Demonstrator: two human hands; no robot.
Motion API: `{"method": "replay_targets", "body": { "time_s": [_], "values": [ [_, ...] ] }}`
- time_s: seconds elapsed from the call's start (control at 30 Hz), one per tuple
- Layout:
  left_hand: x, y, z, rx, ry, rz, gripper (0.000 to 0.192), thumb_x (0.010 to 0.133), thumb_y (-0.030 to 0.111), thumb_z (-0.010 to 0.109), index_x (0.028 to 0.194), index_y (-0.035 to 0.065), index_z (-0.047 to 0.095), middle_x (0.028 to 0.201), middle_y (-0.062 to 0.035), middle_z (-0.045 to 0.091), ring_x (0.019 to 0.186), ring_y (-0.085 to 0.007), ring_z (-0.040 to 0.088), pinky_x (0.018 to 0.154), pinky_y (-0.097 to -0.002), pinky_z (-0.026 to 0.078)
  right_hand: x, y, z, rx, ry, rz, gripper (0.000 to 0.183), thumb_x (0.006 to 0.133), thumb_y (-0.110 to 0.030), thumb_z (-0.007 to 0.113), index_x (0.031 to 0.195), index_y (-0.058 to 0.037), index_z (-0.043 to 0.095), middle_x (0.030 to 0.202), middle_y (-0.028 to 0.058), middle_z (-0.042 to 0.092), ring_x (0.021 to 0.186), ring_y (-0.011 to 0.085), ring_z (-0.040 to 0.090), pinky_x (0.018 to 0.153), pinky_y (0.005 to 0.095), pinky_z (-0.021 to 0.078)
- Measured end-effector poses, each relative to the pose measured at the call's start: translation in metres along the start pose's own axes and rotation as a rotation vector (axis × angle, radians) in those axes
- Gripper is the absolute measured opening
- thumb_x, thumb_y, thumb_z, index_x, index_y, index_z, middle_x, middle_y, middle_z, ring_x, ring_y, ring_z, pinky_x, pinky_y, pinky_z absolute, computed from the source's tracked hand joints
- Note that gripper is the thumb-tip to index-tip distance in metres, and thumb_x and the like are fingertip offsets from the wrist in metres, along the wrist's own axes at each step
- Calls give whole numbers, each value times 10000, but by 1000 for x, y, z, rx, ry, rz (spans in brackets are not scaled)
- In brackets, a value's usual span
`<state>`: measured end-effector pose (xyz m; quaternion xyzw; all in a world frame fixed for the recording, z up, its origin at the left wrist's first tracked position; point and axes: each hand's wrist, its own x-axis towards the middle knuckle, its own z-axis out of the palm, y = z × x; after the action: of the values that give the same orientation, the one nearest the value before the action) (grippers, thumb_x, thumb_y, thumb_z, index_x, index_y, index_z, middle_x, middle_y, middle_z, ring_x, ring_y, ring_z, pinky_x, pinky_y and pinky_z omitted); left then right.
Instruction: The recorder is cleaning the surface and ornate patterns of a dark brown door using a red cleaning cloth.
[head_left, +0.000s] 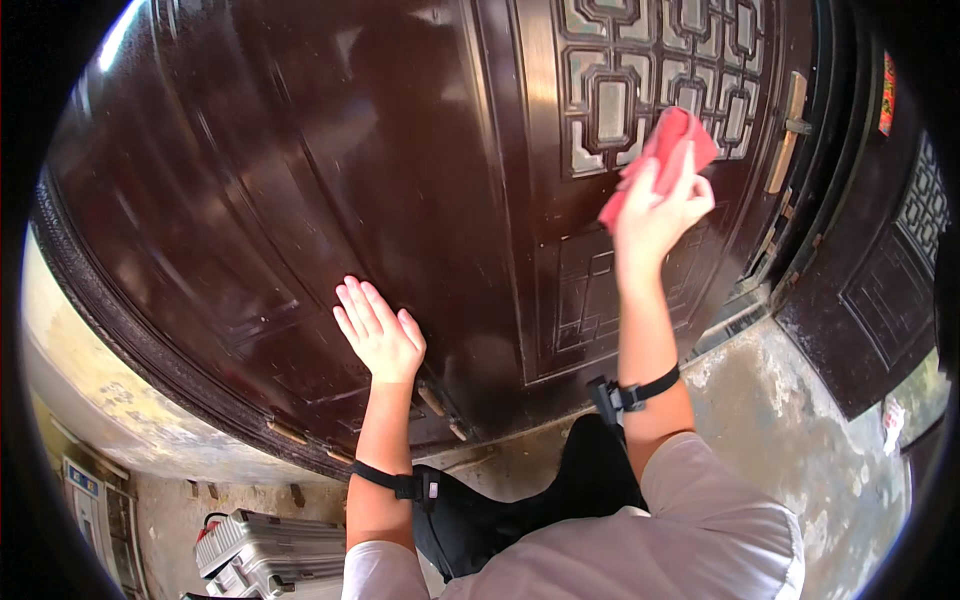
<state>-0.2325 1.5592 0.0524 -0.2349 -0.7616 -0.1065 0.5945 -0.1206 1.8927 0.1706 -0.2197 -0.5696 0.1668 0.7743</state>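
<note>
A dark brown glossy door (427, 172) fills most of the view before me. My right hand (656, 206) grips a folded red cloth (679, 135), slightly blurred, over the lower part of a lattice panel (611, 112) with pale glass insets. Left of that, my left hand (382, 341) lies flat against a plain stretch of the door, palm towards it, fingers extended and thumb apart, with nothing in it. On the right side of the lattice stands a long gold-coloured door handle (786, 135). Black straps with small devices circle both forearms.
At the right, another dark door leaf (862, 300) stands swung out over the worn concrete floor (802, 427). Silver ribbed suitcases (281, 551) stand at the lower left, below a stained plaster wall (142, 409). Hinges (442, 409) show low on the brown door.
</note>
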Motion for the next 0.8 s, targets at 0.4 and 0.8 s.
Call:
{"method": "replay_targets", "body": {
  "time_s": [0.4,0.8],
  "values": [
    [-11,-5,-45,-70,-143,10,735,929,193,605,1541,-118,343,1606,-317,342,1504,-507,314,1223,-634,277,-33,-110,-6,165,-482,-789,624,730,-265,766,1328,-428,702,1115,18,548,995,234,587,795,354,522],
    [163,5,-149,-404,-394,32,553,712,46,656,1264,39,625,1392,-203,550,1287,-445,517,1069,-591,409,152,-181,24,148,-612,-714,488,710,-225,857,1154,-415,791,1116,24,524,985,288,557,855,416,449]
  ]
}}
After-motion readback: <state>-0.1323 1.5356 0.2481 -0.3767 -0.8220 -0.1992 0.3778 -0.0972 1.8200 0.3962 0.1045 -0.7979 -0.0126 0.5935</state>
